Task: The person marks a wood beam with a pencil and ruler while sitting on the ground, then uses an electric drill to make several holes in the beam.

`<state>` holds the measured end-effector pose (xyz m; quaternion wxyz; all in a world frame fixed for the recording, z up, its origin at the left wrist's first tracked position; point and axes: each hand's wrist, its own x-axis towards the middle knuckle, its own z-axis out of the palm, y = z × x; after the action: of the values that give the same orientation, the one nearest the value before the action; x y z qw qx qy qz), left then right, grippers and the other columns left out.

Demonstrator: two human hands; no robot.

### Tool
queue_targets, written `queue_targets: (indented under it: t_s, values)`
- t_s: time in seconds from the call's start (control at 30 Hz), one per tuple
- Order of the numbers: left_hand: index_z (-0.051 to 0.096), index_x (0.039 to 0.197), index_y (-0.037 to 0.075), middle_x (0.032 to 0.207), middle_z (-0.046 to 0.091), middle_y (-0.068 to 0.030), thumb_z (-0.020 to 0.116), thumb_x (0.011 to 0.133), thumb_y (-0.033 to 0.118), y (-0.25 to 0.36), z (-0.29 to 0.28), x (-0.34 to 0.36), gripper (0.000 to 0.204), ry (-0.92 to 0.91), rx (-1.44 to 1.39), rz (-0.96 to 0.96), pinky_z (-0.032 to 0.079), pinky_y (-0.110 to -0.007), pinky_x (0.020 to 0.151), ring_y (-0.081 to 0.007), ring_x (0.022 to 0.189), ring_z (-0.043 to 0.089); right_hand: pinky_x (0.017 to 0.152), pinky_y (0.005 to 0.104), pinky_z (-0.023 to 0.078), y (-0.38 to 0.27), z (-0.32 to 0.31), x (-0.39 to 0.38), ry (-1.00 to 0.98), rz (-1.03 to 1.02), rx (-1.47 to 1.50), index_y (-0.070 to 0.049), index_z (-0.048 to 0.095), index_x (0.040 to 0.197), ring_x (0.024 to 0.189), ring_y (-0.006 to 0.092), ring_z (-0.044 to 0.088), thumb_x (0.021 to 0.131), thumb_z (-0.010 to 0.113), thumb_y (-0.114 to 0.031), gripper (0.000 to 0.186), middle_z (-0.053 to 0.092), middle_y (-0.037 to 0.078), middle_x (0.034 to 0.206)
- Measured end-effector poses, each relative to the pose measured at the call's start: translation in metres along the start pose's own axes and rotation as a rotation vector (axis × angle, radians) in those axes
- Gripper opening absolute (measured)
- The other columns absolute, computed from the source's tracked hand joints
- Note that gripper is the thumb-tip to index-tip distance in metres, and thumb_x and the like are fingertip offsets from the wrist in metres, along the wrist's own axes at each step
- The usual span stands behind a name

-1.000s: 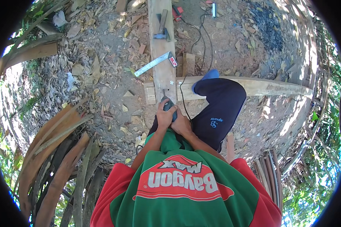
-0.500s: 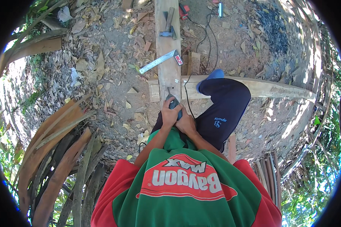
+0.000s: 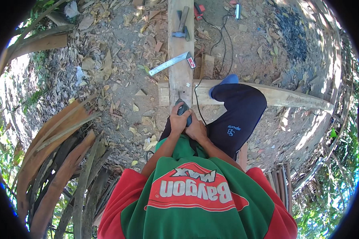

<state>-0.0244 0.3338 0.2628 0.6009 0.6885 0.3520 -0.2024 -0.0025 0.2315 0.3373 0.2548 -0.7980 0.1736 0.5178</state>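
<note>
Head view: one long board (image 3: 180,49); one dark power tool (image 3: 183,106), at the board's near end, the person's left hand (image 3: 178,121) closed round its body, right hand (image 3: 196,129) wrapped about its rear; one metal square (image 3: 168,65), across the board; one hammer (image 3: 183,20), farther along the board; one plank (image 3: 283,93), crossing under the board

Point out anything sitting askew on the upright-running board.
The carpenter's square looks askew: it lies slantwise across the board, its blade sticking out past the left edge instead of lining up with the wood.
</note>
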Motion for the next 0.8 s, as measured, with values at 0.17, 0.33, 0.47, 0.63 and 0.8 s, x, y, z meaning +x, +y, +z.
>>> queue_targets:
  t_s: [0.17,0.33,0.47,0.63,0.8]
  values:
    - [0.062,0.124,-0.001,0.116,0.065,-0.0164,0.078,0.075,0.021,0.004,0.001,0.003,0.055,0.004,0.048,0.018,0.051,-0.034,0.090,-0.0239,0.103,0.064,0.082,0.0537,0.052,0.005,0.002,0.006,0.019,-0.029,0.044,-0.021,0.025,0.153,0.095,0.0486,0.066,0.076,0.072,-0.035,0.091,0.068,0.031,0.097]
    - [0.066,0.118,0.003,0.115,0.061,-0.0210,0.079,0.072,0.024,0.001,0.004,0.004,0.053,0.042,0.022,0.030,0.052,-0.039,0.089,-0.0341,0.102,0.064,0.081,0.0534,0.053,0.008,0.005,0.008,0.043,-0.043,0.069,-0.023,0.026,0.153,0.094,0.0486,0.067,0.076,0.073,-0.035,0.091,0.068,0.031,0.096]
    - [0.066,0.119,0.004,0.119,0.061,-0.0226,0.079,0.071,0.026,-0.001,0.004,0.005,0.054,0.041,0.035,0.001,0.052,-0.039,0.090,-0.0354,0.105,0.064,0.080,0.0526,0.053,0.008,0.004,0.007,0.027,-0.025,0.064,-0.023,0.026,0.153,0.094,0.0481,0.067,0.075,0.073,-0.036,0.092,0.068,0.031,0.095]
    - [0.065,0.121,0.004,0.120,0.061,-0.0209,0.079,0.072,0.025,0.008,0.003,0.007,0.056,0.016,0.076,-0.004,0.051,-0.038,0.092,-0.0325,0.106,0.063,0.080,0.0522,0.053,0.012,0.007,0.013,0.036,-0.057,0.084,-0.023,0.026,0.153,0.094,0.0480,0.067,0.075,0.073,-0.036,0.091,0.068,0.031,0.095]
    - [0.062,0.124,0.002,0.121,0.062,-0.0162,0.079,0.074,0.024,0.011,-0.001,0.006,0.057,-0.028,0.098,0.003,0.049,-0.035,0.094,-0.0267,0.109,0.062,0.081,0.0524,0.053,0.010,0.015,0.009,0.063,-0.029,0.161,-0.023,0.026,0.153,0.095,0.0479,0.067,0.076,0.073,-0.038,0.091,0.068,0.030,0.098]
